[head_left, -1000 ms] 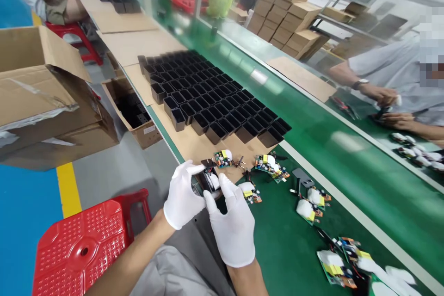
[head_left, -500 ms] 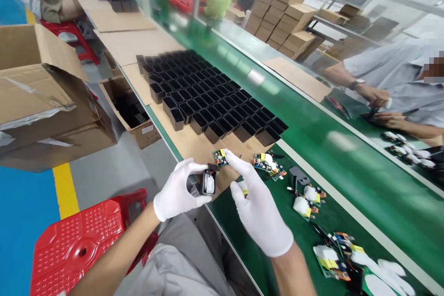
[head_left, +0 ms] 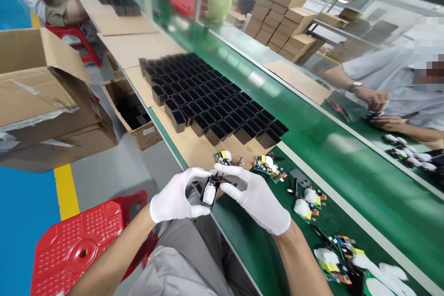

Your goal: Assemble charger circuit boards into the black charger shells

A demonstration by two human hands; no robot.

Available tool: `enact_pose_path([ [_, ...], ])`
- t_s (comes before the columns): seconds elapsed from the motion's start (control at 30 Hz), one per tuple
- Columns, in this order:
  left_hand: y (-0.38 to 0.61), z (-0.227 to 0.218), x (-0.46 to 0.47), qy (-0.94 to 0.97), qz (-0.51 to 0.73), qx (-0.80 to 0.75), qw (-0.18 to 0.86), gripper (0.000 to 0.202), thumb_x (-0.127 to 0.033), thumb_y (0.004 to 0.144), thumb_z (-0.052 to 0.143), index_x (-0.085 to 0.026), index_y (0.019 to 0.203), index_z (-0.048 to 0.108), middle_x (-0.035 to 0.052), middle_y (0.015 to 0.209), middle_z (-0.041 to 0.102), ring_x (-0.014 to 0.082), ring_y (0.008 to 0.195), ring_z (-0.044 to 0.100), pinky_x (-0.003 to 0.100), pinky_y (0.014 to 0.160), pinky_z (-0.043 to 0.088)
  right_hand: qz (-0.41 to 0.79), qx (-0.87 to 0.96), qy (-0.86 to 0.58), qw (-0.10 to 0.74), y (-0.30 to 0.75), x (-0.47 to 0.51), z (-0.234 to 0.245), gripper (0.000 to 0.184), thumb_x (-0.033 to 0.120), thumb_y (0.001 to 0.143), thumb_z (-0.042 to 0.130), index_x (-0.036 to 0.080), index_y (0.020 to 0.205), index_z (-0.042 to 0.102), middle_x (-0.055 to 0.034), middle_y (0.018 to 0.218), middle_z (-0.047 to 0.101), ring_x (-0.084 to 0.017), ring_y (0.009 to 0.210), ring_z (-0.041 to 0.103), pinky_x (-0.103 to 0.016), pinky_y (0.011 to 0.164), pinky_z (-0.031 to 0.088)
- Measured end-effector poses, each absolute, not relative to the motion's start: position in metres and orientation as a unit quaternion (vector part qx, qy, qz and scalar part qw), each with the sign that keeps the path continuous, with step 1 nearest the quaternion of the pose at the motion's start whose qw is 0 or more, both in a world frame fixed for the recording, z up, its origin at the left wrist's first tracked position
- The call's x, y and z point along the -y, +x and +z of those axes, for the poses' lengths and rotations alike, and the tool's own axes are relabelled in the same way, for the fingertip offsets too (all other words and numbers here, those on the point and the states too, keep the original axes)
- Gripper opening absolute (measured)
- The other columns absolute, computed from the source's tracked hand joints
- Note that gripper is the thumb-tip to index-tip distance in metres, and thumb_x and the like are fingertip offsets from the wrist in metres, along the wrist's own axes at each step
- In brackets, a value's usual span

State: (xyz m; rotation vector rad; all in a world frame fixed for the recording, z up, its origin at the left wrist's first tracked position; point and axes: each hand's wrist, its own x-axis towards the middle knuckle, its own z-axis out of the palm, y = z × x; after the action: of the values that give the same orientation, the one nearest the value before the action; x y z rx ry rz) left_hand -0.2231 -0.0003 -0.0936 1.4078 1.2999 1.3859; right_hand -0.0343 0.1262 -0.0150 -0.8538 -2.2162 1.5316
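My left hand, in a white glove, grips a small black plastic case by its sides, thumb and fingers wrapped round it. Inside the case sits a white padded lump, with some reddish wire above it. At the case's upper end, the gloved fingers of my right hand close round a black cable; its exact end is hidden. Just beyond lies a circuit board with white and yellow parts. More boards lie to the right on the green table.
Rows of open black cases stand on cardboard ahead. A green conveyor belt runs alongside. On the left are cardboard boxes and a red stool. A co-worker's hands handle parts across the belt.
My right hand has moved left to the case and closed on the cable. The case has tilted and come slightly lower in view. The board beyond it shows more fully.
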Motion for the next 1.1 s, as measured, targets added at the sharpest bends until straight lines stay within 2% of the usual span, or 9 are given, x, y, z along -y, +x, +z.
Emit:
enact_pose_path([
  [0.13, -0.215, -0.091, -0.003, 0.552, 0.530, -0.579, 0.281, 0.062, -0.019, 0.063, 0.091, -0.023, 0.119, 0.064, 0.0071, 0.113, 0.075, 0.0279, 0.103, 0.074, 0.047, 0.095, 0.060, 0.507, 0.747, -0.358, 0.237, -0.033, -0.119, -0.019, 0.032, 0.037, 0.087, 0.084, 0.026, 0.117, 0.084, -0.0065, 0.116, 0.085, -0.028, 0.105, 0.081, -0.047, 0.101, 0.065],
  [0.27, -0.202, -0.097, -0.009, 0.510, 0.544, -0.636, 0.197, 0.054, -0.024, 0.066, 0.089, -0.023, 0.112, 0.061, 0.0049, 0.104, 0.073, 0.0259, 0.094, 0.074, 0.045, 0.088, 0.059, 0.410, 0.782, -0.345, 0.319, -0.036, -0.100, -0.027, 0.013, 0.030, 0.093, 0.079, 0.029, 0.103, 0.086, -0.0042, 0.103, 0.085, -0.023, 0.095, 0.080, -0.039, 0.089, 0.067],
  [0.37, -0.195, -0.103, -0.011, 0.496, 0.554, -0.648, 0.166, 0.054, -0.027, 0.066, 0.089, -0.023, 0.112, 0.060, 0.0046, 0.105, 0.073, 0.0255, 0.093, 0.074, 0.044, 0.088, 0.058, 0.311, 0.811, -0.346, 0.356, -0.039, -0.091, -0.033, 0.023, 0.025, 0.094, 0.076, 0.028, 0.116, 0.082, -0.0067, 0.117, 0.081, -0.025, 0.109, 0.078, -0.043, 0.100, 0.064],
  [0.47, -0.195, -0.105, -0.010, 0.520, 0.543, -0.636, 0.175, 0.061, -0.022, 0.063, 0.090, -0.025, 0.115, 0.060, 0.0046, 0.109, 0.074, 0.0276, 0.100, 0.073, 0.047, 0.095, 0.057, 0.304, 0.825, -0.356, 0.317, -0.038, -0.096, -0.035, 0.039, 0.026, 0.099, 0.066, 0.025, 0.138, 0.071, -0.0113, 0.148, 0.069, -0.028, 0.138, 0.066, -0.051, 0.119, 0.054],
  [0.57, -0.199, -0.104, -0.008, 0.556, 0.530, -0.613, 0.185, 0.067, -0.017, 0.059, 0.091, -0.025, 0.118, 0.060, 0.0062, 0.112, 0.075, 0.0306, 0.107, 0.072, 0.051, 0.101, 0.054, 0.402, 0.827, -0.338, 0.202, -0.036, -0.110, -0.033, 0.045, 0.028, 0.103, 0.059, 0.021, 0.147, 0.064, -0.0114, 0.146, 0.071, -0.027, 0.136, 0.068, -0.049, 0.119, 0.054],
  [0.67, -0.199, -0.105, -0.008, 0.558, 0.519, -0.624, 0.172, 0.068, -0.016, 0.060, 0.091, -0.025, 0.119, 0.060, 0.0069, 0.112, 0.075, 0.0330, 0.113, 0.069, 0.053, 0.103, 0.053, 0.427, 0.812, -0.347, 0.193, -0.035, -0.114, -0.030, 0.038, 0.028, 0.099, 0.066, 0.022, 0.136, 0.074, -0.0079, 0.131, 0.080, -0.025, 0.119, 0.077, -0.044, 0.111, 0.060],
  [0.8, -0.185, -0.109, -0.011, 0.517, 0.514, -0.677, 0.102, 0.067, -0.018, 0.059, 0.091, -0.025, 0.118, 0.061, 0.0061, 0.107, 0.074, 0.0353, 0.119, 0.065, 0.052, 0.101, 0.054, 0.370, 0.792, -0.369, 0.317, -0.037, -0.097, -0.033, 0.026, 0.026, 0.090, 0.081, 0.026, 0.116, 0.083, -0.0033, 0.111, 0.084, -0.023, 0.099, 0.080, -0.037, 0.095, 0.065],
  [0.97, -0.167, -0.110, -0.017, 0.493, 0.541, -0.681, -0.003, 0.053, -0.018, 0.068, 0.080, -0.025, 0.114, 0.057, 0.0022, 0.100, 0.075, 0.0262, 0.096, 0.072, 0.050, 0.101, 0.051, 0.247, 0.797, -0.348, 0.428, -0.045, -0.067, -0.046, 0.014, 0.016, 0.091, 0.081, 0.025, 0.101, 0.083, -0.0055, 0.109, 0.083, -0.021, 0.098, 0.080, -0.036, 0.095, 0.065],
  [1.1, -0.163, -0.107, -0.019, 0.484, 0.552, -0.678, -0.034, 0.038, -0.018, 0.077, 0.074, -0.026, 0.108, 0.055, 0.0000, 0.094, 0.077, 0.0214, 0.083, 0.073, 0.046, 0.098, 0.051, 0.146, 0.814, -0.352, 0.439, -0.052, -0.058, -0.055, 0.008, 0.015, 0.094, 0.078, 0.023, 0.096, 0.081, -0.0087, 0.110, 0.082, -0.021, 0.096, 0.081, -0.034, 0.089, 0.066],
])
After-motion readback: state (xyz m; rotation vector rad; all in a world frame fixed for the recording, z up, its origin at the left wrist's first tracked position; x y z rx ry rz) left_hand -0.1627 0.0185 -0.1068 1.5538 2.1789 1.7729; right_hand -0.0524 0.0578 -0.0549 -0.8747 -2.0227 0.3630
